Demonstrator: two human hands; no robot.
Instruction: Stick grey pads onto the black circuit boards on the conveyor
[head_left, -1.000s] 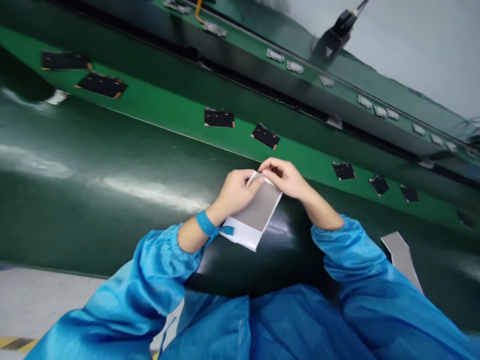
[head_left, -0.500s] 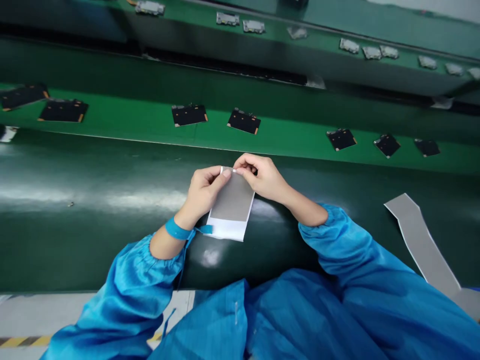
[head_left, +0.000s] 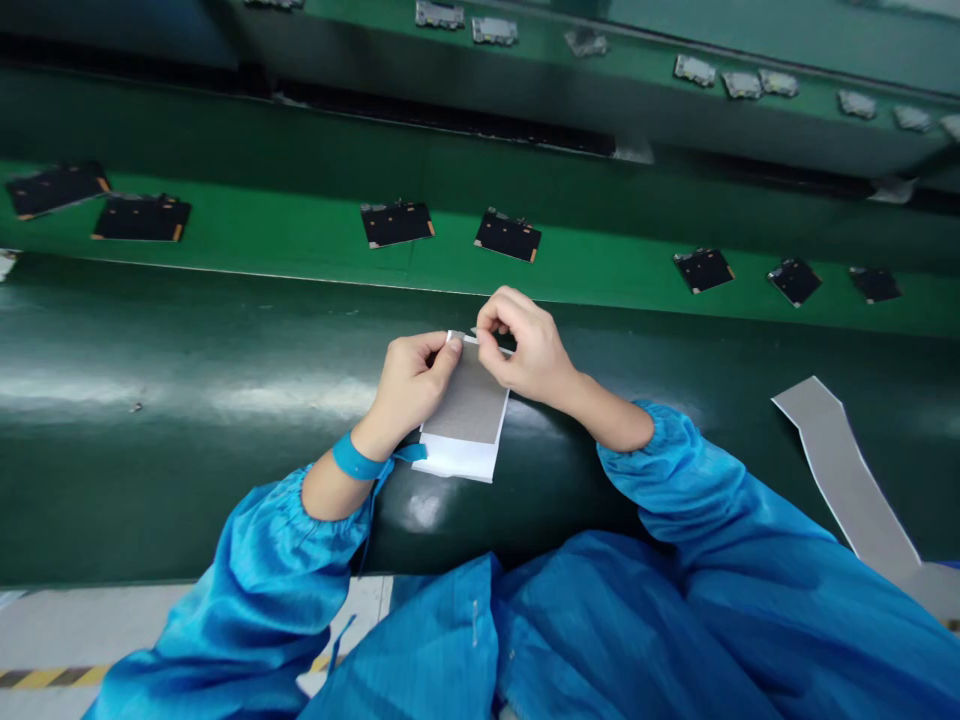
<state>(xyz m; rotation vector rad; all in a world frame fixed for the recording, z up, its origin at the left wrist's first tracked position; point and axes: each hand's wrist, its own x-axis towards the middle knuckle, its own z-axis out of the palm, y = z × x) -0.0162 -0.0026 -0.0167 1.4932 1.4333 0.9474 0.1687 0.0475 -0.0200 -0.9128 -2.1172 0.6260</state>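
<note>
A small grey sheet on white backing [head_left: 469, 410] is held over the dark green bench [head_left: 187, 400]. My left hand [head_left: 409, 385] grips its top left corner, thumb and fingers closed on it. My right hand [head_left: 525, 345] pinches the sheet's top edge, fingers curled, lifting a thin layer there. Both arms wear blue sleeves, and a blue strap circles my left wrist [head_left: 354, 460].
Several black square parts [head_left: 397, 222] lie along the bright green conveyor belt [head_left: 300, 240] beyond the bench. Small silver parts [head_left: 697, 70] ride a farther belt at the top. A long grey strip [head_left: 847, 480] lies on the bench at the right.
The view has levelled out from a strong tilt. My right hand's fingers rose slightly at the sheet's top edge. The black parts on the belt shifted a little to the right.
</note>
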